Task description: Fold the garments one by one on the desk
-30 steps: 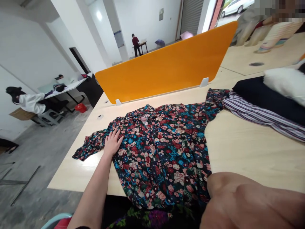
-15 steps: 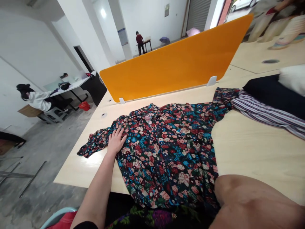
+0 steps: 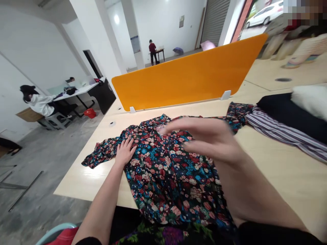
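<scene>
A dark floral blouse (image 3: 163, 170) lies spread on the pale wooden table (image 3: 102, 183), its collar toward the orange divider and its hem at the near edge. My left hand (image 3: 125, 151) rests flat on the blouse near the left shoulder, fingers spread. Over the right half of the blouse hovers my right hand (image 3: 212, 136), smeared by motion. Its thumb and fingers are apart, with nothing between them. The forearm covers part of the blouse's right side, while the right sleeve stretches to the striped cloth.
An orange divider (image 3: 189, 78) stands along the far side. On the right are striped cloth (image 3: 278, 129), dark cloth (image 3: 283, 105) and white cloth (image 3: 311, 102). A basin (image 3: 55, 233) with red cloth is below left. Other people are in the background.
My right hand has come up from the lower right to above the blouse's chest. My left hand stays on the left shoulder. The view has shifted slightly.
</scene>
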### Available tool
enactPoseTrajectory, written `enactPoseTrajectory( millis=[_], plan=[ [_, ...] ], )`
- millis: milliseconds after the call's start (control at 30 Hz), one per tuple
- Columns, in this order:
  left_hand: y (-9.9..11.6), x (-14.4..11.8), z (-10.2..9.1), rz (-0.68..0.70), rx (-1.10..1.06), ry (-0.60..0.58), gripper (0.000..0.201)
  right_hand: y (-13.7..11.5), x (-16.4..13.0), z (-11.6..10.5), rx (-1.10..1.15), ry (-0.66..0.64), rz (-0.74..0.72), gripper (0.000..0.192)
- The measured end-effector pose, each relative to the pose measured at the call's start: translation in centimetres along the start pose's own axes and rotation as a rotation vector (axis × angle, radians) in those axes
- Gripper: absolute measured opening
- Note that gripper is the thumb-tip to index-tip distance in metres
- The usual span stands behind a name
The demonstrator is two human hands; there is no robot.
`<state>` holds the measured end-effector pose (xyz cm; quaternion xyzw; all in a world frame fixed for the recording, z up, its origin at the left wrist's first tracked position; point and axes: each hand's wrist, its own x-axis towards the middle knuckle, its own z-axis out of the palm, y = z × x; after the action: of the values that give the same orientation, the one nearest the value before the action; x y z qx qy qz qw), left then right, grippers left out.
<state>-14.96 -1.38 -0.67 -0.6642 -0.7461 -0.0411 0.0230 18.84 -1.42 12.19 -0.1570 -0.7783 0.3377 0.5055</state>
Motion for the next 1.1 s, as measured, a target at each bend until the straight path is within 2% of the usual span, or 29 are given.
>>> enactPoseTrajectory(
  millis=[67,133,200,267,333,400,567,700,767,867,1000,1100],
  plan=[
    [-0.1,0.1,0.1,0.003,0.013,0.008,0.056,3.5,1.4,0.1,-0.296,-0.195,0.106,0.04],
    [-0.3,0.2,0.2,0.017,0.028,0.006,0.056,7.4,1.1,0.0,-0.642,-0.37,0.252,0.049],
    [-0.4,0.3,0.2,0.039,0.043,0.012,0.057,10.7,-0.6,-0.6,-0.902,-0.498,0.443,0.058],
    [-0.6,0.5,0.1,0.057,0.054,0.015,0.057,12.8,-3.3,-1.6,-0.999,-0.549,0.586,0.061],
    [-0.7,0.6,0.0,0.07,0.061,0.008,0.056,13.8,-5.8,-2.5,-1.026,-0.53,0.599,0.061],
    [-0.9,0.7,-0.2,0.083,0.065,-0.004,0.056,13.8,-7.8,-3.1,-1.041,-0.498,0.549,0.06],
    [-2.0,-0.8,-0.1,0.161,0.07,-0.013,0.055,12.2,-10.1,-4.0,-1.014,-0.472,0.495,0.061],
    [-3.0,-1.8,-0.3,0.182,0.058,0.01,0.053,11.6,-8.6,-5.5,-0.931,-0.488,0.509,0.059],
    [-2.6,-1.3,-0.6,0.148,0.053,0.053,0.054,12.1,-6.7,-5.8,-0.93,-0.428,0.525,0.058],
    [-0.2,0.8,-0.8,0.121,0.027,0.112,0.057,14.2,-3.6,-4.8,-0.978,-0.362,0.502,0.059],
    [3.9,4.3,0.2,0.127,0.032,-0.012,0.063,18.0,-1.1,-2.5,-0.984,-0.499,0.469,0.067],
    [5.4,7.0,0.8,0.113,0.067,-0.052,0.067,20.5,0.0,-2.2,-1.028,-0.493,0.493,0.071]
  ],
)
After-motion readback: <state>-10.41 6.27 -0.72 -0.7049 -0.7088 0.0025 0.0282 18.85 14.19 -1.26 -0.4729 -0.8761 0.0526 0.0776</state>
